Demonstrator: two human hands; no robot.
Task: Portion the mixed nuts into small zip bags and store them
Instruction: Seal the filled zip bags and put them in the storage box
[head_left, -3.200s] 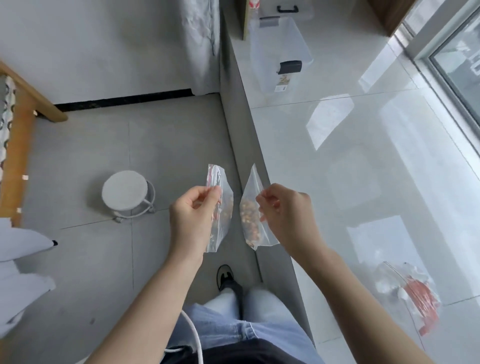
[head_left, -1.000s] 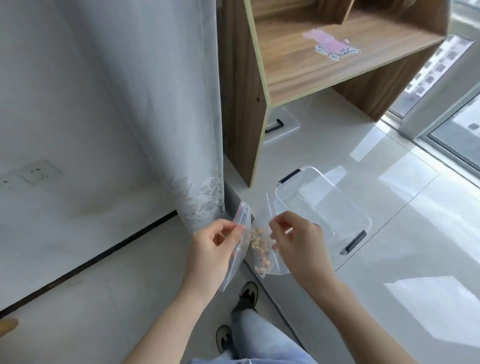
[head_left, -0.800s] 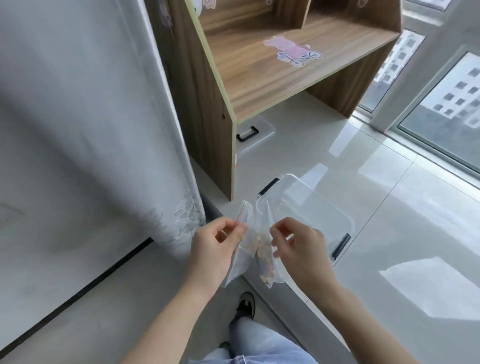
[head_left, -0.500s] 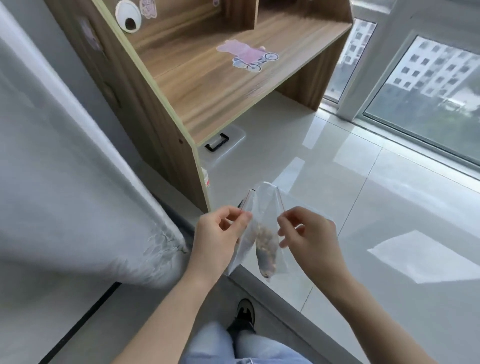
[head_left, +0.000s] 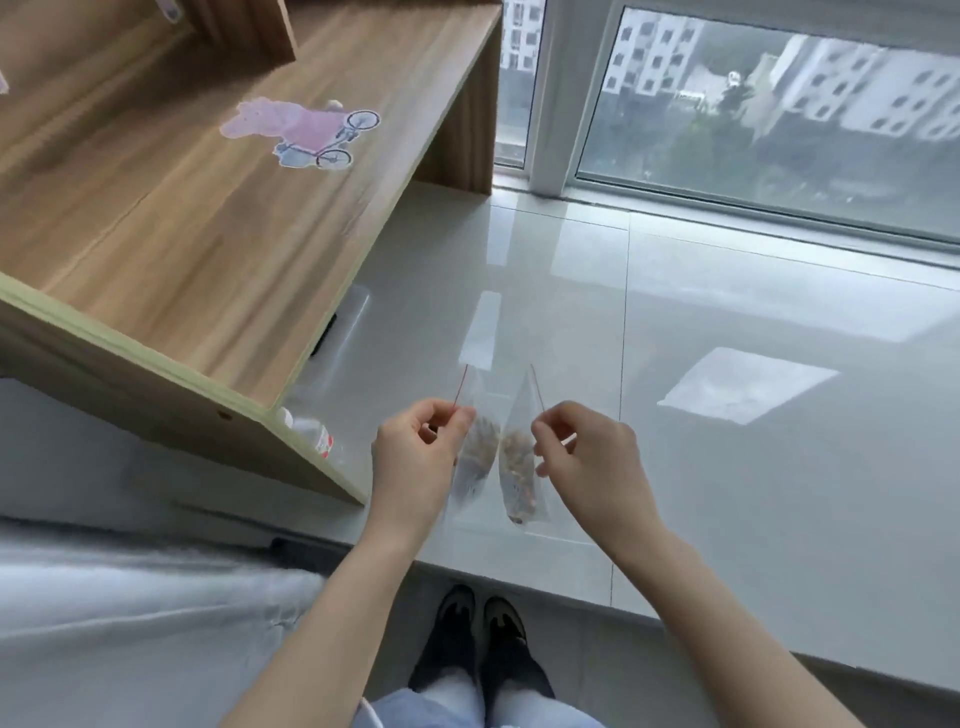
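**Two filled bags in hand, looking for the storage spot**

Nearest to me are my own shoes (head_left: 480, 639) on the floor, toes against the raised tiled ledge (head_left: 727, 467) that serves as my worktop. Just above them, my left hand (head_left: 415, 457) pinches the top edge of one small zip bag (head_left: 475, 457) between thumb and curled fingers; that grip is closed on the seal. My right hand (head_left: 587, 457) pinches the second zip bag (head_left: 519, 467) the same way. Both bags hang with their long axes running down from my fingers, red seal lines up, mixed nuts settled low. They hang side by side between my hands, nearly touching, over the ledge's front edge.

I judge the portioning of these two done and the storing still to come. A clear storage box (head_left: 337, 332) seems to sit ahead and to the left, partly under the wooden shelf unit (head_left: 208, 234); it is faint and blurred, so I cannot be sure of its opening. My left hand is the nearer one. The shelf's overhanging board stands in the way of a straight drop from above. A small bottle with a red label (head_left: 317, 436) stands under the shelf's near corner. Beyond, the glossy tile runs to the window (head_left: 779, 119).
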